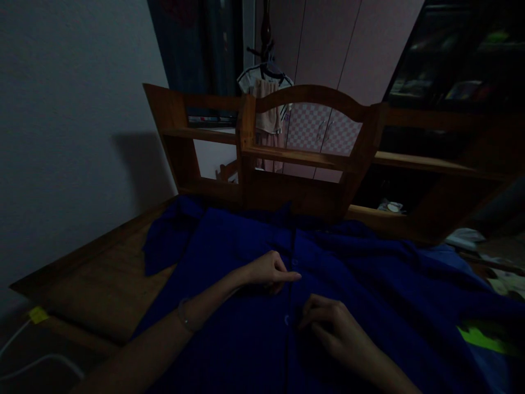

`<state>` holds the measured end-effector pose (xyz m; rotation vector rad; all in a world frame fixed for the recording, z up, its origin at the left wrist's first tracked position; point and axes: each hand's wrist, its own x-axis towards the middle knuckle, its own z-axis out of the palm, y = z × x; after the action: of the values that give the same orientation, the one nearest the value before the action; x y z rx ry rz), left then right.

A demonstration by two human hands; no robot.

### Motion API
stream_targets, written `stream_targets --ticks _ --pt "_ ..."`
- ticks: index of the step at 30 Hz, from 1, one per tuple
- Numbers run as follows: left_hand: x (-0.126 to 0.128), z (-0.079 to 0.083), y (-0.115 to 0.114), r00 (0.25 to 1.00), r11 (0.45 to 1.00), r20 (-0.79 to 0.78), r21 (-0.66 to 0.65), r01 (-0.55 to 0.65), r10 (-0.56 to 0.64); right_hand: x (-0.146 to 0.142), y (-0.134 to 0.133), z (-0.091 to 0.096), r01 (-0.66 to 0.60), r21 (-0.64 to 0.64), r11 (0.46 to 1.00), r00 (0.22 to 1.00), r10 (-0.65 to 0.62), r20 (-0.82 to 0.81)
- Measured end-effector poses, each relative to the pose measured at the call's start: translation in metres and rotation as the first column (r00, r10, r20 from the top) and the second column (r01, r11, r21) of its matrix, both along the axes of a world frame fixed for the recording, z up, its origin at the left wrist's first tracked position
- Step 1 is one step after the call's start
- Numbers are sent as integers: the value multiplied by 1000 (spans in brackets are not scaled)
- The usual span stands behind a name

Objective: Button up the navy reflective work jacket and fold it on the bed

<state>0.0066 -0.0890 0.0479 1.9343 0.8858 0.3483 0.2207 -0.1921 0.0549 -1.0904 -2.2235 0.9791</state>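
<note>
Dim room. A dark blue shirt (369, 273) lies spread front-up on a wooden surface (110, 284), its button placket running toward the viewer. The left hand (268, 271) rests on the cloth, its grip empty, index finger stretched out, seemingly pinning the placket flat. Just below, the right hand (332, 323) closes its fingertips on the placket edge beside a button (287, 319)

Both my hands on a dark blue shirt spread over a wooden surface.

My left hand (268, 271) rests on the button-front shirt (369, 284), forefinger pointing right at the placket; my right hand (328, 323), nearer, pinches the fabric just beside a button (286, 319). A wooden headboard (303, 158) stands at the far edge; hung clothes (266, 104) behind.
</note>
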Motion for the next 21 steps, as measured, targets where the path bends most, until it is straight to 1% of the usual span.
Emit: stream_targets --ticks 1,3,5,7,9,11,12,13,16,17,19,21 --pt "0 2 -2 998 993 -24 -100 56 -59 0 0 -1 8 8 1000 1000 -8 20" --pt "1 4 -5 990 961 -58 -253 112 -130 0 -1 -1 27 30 999 998 -29 53" --pt "2 3 -7 983 912 -72 -391 126 -167 0 -1 -1 40 48 998 996 -44 78" --pt "4 -1 -9 982 846 -45 -516 134 -183 0 0 -1 45 51 998 994 -49 94" --pt "5 -6 -13 985 795 14 -588 148 -174 1 1 1 39 38 998 994 -43 97" --pt "7 -10 -16 982 768 76 -615 181 -171 2 1 3 18 31 999 995 -20 95" --pt "7 -10 -18 980 770 105 -608 196 -166 2 1 4 5 34 999 996 -8 92" --pt "8 -10 -19 979 785 131 -586 202 -154 2 1 5 -2 42 999 996 -1 88" --pt "9 -6 -19 981 862 180 -483 153 -73 4 1 10 7 74 997 998 -12 67" --pt "10 -5 -19 980 881 192 -454 134 -50 4 1 11 14 79 997 998 -19 56" --pt "10 -2 -18 974 891 223 -433 137 -41 5 2 13 26 69 997 999 -29 34" --pt "11 1 -16 960 897 272 -409 171 -59 8 3 15 38 11 999 999 -38 23"
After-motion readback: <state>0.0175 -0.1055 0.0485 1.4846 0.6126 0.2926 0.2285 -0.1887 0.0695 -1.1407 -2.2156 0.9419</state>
